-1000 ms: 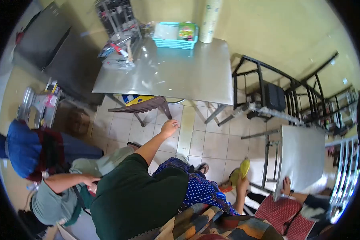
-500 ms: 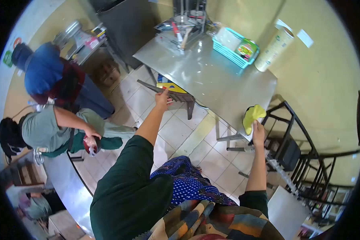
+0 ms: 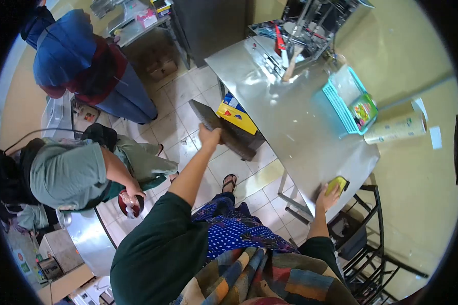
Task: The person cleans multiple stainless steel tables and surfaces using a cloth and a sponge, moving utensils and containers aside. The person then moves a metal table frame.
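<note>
My left hand (image 3: 209, 136) is closed around the edge of a dark brown chair's backrest (image 3: 229, 138), which is tilted beside the table. A yellow and blue package (image 3: 237, 117) shows behind the backrest, under the table edge. On the steel table (image 3: 310, 145), near its right end, my right hand (image 3: 327, 200) presses a yellow cloth (image 3: 337, 186) with a dark edge against the top. The fingers lie over the cloth, and its underside is hidden.
At the table's back stand a metal rack with tools (image 3: 295, 40), a turquoise basket (image 3: 343, 104) and a plastic wrap roll (image 3: 396, 128). Black chairs (image 3: 364, 234) stand at right. On the left, one person holds a red bowl (image 3: 131, 204); another person (image 3: 81, 61) stands farther back.
My right hand has gone from holding the cloth up at the table edge to pressing it on the top. The backrest has turned in my left hand. My view has shifted.
</note>
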`<state>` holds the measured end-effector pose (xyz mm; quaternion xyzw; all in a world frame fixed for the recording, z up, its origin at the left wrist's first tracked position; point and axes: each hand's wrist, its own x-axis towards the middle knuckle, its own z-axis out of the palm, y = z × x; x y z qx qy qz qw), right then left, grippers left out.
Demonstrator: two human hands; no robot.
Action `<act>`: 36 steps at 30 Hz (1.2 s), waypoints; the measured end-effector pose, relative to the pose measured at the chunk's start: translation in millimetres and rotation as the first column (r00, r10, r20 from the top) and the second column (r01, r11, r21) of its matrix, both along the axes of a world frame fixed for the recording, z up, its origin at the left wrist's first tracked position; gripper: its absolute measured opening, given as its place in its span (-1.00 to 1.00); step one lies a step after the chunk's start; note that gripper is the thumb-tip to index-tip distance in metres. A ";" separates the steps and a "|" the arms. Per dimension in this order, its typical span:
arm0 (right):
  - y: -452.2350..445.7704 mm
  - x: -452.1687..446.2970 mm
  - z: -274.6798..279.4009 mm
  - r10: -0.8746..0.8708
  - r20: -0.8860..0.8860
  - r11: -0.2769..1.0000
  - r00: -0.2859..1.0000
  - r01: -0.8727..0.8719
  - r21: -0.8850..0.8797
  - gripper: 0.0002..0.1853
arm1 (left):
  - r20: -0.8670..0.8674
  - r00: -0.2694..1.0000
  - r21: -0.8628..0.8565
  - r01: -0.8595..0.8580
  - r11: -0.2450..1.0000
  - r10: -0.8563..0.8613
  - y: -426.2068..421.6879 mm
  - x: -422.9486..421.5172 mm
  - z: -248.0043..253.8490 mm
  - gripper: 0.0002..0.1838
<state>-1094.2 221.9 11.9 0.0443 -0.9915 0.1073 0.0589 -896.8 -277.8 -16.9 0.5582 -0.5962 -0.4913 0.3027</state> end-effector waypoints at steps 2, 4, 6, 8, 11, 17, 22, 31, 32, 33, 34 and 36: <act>-6.1 -2.0 0.1 -0.060 0.007 0.995 0.998 0.059 0.081 -0.33 | 0.179 0.983 -0.088 -0.012 0.996 0.027 -43.1 35.4 24.1 -0.48; -17.2 -4.8 -8.4 -0.037 0.014 0.981 0.999 0.034 0.189 -0.31 | 0.221 0.975 -0.073 -0.010 0.997 0.026 -90.1 67.2 44.1 -0.59; -29.6 -12.6 -17.9 0.062 -0.047 0.998 0.997 -0.062 0.000 -0.29 | 0.323 0.944 -0.138 -0.018 0.990 0.062 -130.8 91.0 60.5 -0.68; -76.2 -19.3 -5.9 0.159 0.000 0.986 0.987 -0.159 -0.053 -0.27 | 0.484 0.869 -0.199 -0.002 0.980 0.100 -173.1 108.2 58.7 -0.67; -161.4 -34.2 5.1 0.449 0.017 0.886 0.893 -0.443 -0.137 -0.27 | 0.643 0.727 -0.249 -0.098 0.963 0.240 -206.9 103.1 69.9 -0.62; -213.2 -54.4 -11.7 0.602 -0.029 0.797 0.798 -0.599 0.077 -0.32 | 0.747 0.517 -0.568 0.169 0.806 0.418 -195.4 84.8 88.1 -0.34; -213.6 -56.8 -16.1 0.579 0.018 0.809 0.815 -0.577 0.113 -0.33 | 0.833 0.486 -0.297 -0.010 0.955 0.264 -195.9 110.4 68.9 -0.33; -221.8 -57.6 -18.3 0.560 0.037 0.818 0.828 -0.560 0.134 -0.36 | 0.867 0.333 -0.378 -0.044 0.925 0.371 -245.1 199.5 35.8 -0.37; -221.4 -57.2 -18.5 0.566 0.028 0.815 0.824 -0.564 0.135 -0.36 | 0.861 0.331 -0.387 -0.065 0.920 0.386 -252.0 220.8 27.4 -0.34; -221.8 -56.0 -18.7 0.571 0.032 0.810 0.820 -0.569 0.139 -0.36 | 0.859 0.320 -0.399 -0.070 0.914 0.399 -255.2 237.8 25.5 -0.34; -222.5 -55.1 -18.6 0.580 0.015 0.806 0.814 -0.576 0.135 -0.37 | 0.859 0.308 -0.407 -0.074 0.911 0.409 -257.5 252.1 24.1 -0.34; -227.1 -54.1 -17.1 0.600 0.002 0.792 0.800 -0.594 0.138 -0.39 | 0.865 0.288 -0.399 -0.099 0.912 0.410 -258.8 282.4 21.6 -0.29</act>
